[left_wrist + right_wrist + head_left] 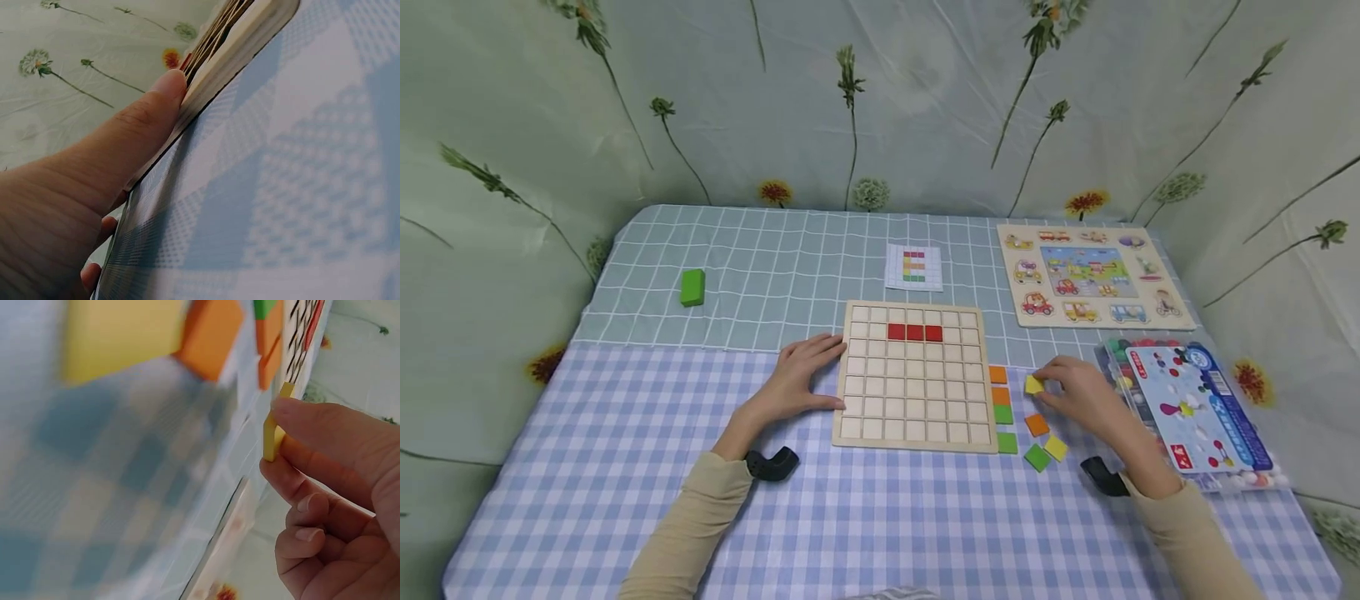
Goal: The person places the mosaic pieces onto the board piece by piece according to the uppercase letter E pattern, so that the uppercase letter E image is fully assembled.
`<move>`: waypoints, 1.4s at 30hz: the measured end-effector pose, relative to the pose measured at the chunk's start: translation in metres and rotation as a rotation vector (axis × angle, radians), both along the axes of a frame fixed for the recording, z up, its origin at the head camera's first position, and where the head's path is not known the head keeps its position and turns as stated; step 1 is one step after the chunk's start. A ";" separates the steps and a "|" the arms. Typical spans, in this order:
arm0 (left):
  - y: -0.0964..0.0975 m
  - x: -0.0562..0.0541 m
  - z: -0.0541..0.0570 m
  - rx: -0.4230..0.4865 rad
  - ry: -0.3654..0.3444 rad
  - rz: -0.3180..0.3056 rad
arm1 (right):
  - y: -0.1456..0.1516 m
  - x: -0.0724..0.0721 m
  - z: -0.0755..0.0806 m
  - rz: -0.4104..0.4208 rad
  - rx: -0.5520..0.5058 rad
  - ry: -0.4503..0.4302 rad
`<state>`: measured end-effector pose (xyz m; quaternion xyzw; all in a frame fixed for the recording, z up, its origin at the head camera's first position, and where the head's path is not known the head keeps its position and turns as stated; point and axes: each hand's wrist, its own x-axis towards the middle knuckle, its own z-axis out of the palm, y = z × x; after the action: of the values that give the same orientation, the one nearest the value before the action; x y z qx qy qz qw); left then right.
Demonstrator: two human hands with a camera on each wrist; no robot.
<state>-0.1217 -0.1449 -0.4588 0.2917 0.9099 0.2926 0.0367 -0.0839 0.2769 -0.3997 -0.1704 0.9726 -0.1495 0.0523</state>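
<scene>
A wooden grid board [915, 375] lies in the middle of the table, with red square tiles [914, 332] side by side in its second row. Along its left edge rests my left hand [797, 379], thumb and fingers spread against the frame; the left wrist view shows the thumb touching the board's side [206, 81]. My right hand [1078, 396] pinches a yellow tile [275, 425] between thumb and fingers, right of the board. Near it lie another yellow tile [1056, 448], an orange tile [1037, 425] and a green tile [1037, 457].
Orange [997, 374] and green tiles [1007, 442] line the board's right edge. Behind the board lies a pattern card [913, 267]. A picture puzzle [1090, 275] and a plastic box of coloured pieces [1198, 408] stand at the right. A green block [692, 287] sits back left.
</scene>
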 end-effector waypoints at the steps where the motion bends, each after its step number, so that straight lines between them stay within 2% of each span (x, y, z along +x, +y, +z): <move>1: 0.000 0.000 0.000 -0.003 -0.001 -0.002 | -0.004 -0.003 0.001 0.015 -0.011 0.012; 7: 0.001 -0.002 0.001 -0.026 -0.007 -0.007 | -0.032 -0.018 -0.001 0.107 -0.052 0.078; 12: 0.001 -0.001 0.002 -0.036 -0.014 -0.006 | -0.057 -0.031 -0.002 0.139 -0.050 0.083; 19: 0.000 -0.002 0.001 -0.035 -0.015 -0.004 | -0.089 -0.044 0.002 0.175 -0.084 0.066; 23: 0.000 -0.002 0.000 -0.035 -0.010 -0.006 | -0.104 -0.051 0.002 0.205 -0.069 0.067; 37: 0.001 -0.002 0.004 -0.041 -0.010 -0.004 | -0.137 -0.066 0.001 0.280 -0.073 0.102; 42: 0.001 -0.001 0.003 -0.030 -0.013 -0.004 | -0.145 -0.069 -0.002 0.303 -0.066 0.078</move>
<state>-0.1225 -0.1436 -0.4556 0.2911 0.9133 0.2808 0.0478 -0.1530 0.1321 -0.4019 -0.3223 0.9316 -0.1650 0.0308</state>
